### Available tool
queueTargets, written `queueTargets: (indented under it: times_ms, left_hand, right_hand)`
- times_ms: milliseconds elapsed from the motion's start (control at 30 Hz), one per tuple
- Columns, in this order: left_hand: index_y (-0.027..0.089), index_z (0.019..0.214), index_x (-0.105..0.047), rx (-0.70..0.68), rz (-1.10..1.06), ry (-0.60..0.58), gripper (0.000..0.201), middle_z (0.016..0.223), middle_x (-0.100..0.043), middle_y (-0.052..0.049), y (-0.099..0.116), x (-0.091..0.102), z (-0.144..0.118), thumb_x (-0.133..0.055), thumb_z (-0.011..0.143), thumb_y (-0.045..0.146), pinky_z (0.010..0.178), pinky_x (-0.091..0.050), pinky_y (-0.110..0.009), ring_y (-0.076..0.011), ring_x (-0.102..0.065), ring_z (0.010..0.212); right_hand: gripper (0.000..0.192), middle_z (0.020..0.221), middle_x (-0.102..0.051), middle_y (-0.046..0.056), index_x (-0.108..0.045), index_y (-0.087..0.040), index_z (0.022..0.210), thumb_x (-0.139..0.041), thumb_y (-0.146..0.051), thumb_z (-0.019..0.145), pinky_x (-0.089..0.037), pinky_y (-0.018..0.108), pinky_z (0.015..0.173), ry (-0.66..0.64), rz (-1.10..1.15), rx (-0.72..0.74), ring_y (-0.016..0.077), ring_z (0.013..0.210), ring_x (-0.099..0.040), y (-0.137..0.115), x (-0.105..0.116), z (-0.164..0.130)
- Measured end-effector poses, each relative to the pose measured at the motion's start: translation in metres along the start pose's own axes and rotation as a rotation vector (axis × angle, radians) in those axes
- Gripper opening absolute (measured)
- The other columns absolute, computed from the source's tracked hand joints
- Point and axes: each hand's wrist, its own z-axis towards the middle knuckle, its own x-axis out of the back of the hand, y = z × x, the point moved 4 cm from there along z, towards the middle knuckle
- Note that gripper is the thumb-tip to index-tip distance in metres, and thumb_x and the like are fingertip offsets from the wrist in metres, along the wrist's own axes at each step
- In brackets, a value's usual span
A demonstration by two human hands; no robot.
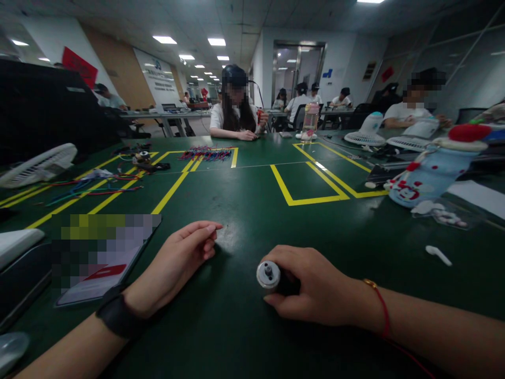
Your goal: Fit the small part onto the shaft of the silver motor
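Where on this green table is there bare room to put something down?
The widest bare patch lies ahead of both hands, left hand and right hand, up to the yellow lines. Crowded spots: the phone at left, loose wires beyond it, and the bottle at right.

Worn on the head, looking forward and down across a green table (244, 221). Close over both forearms. Only one view.

Bare forearms; black wristband (118, 316) on left, red string bracelet (381, 305) on right.
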Motion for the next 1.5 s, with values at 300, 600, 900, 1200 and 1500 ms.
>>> queueTargets:
  times_ms: [300,600,900,1200,1500]
  left_hand:
    - [0.021,0.098,-0.067,-0.184,0.653,-0.085,0.019,0.077,-0.059,0.0,0.005,-0.016,-0.013,-0.063,0.086,0.035,0.061,-0.042,-0.026,-0.0158,-0.054,0.069]
    - [0.031,0.093,-0.071,-0.556,0.888,-0.336,0.013,0.096,-0.053,0.0,0.021,-0.066,-0.046,-0.06,0.09,0.024,0.078,-0.044,-0.027,-0.016,-0.054,0.091]
    - [0.031,0.095,-0.072,-0.544,0.988,-0.426,0.013,0.094,-0.049,0.001,0.017,-0.034,-0.032,-0.062,0.089,0.025,0.076,-0.043,-0.025,-0.0145,-0.054,0.087]
    - [0.035,0.094,-0.074,-0.475,1.188,-0.59,0.012,0.095,-0.057,0.001,0.003,-0.036,-0.026,-0.064,0.087,0.034,0.082,-0.041,-0.031,-0.0183,-0.055,0.093]
    - [0.029,0.1,-0.068,-0.381,1.048,-0.158,0.019,0.106,-0.061,0.0,0.009,0.001,0.003,-0.054,0.092,0.04,0.089,-0.043,-0.036,-0.0202,-0.058,0.1]
  right_hand:
    - [0.031,0.095,-0.063,0.001,-0.059,-0.019,0.104,-0.068,-0.025,0.075,-0.041,0.025,0.067,0.002,-0.001,-0.003,0.0146,0.078,-0.055,0.002,-0.001,-0.001]
    - [0.021,0.087,-0.061,0.001,-0.06,-0.018,0.094,-0.066,-0.027,0.076,-0.038,0.025,0.061,-0.005,-0.052,-0.006,0.0138,0.071,-0.053,0.001,-0.004,0.002]
    - [0.032,0.093,-0.062,0.0,-0.06,-0.02,0.104,-0.069,-0.024,0.073,-0.04,0.024,0.065,0.008,0.001,0.001,0.0137,0.076,-0.054,0.003,-0.002,0.0]
    - [0.032,0.093,-0.063,0.001,-0.061,-0.019,0.103,-0.069,-0.024,0.073,-0.04,0.024,0.065,0.002,0.015,-0.007,0.0138,0.076,-0.054,0.005,-0.002,0.001]
    - [0.031,0.096,-0.063,0.001,-0.06,-0.019,0.104,-0.069,-0.024,0.075,-0.041,0.025,0.068,-0.008,0.022,0.0,0.0144,0.079,-0.055,0.002,0.0,0.0]
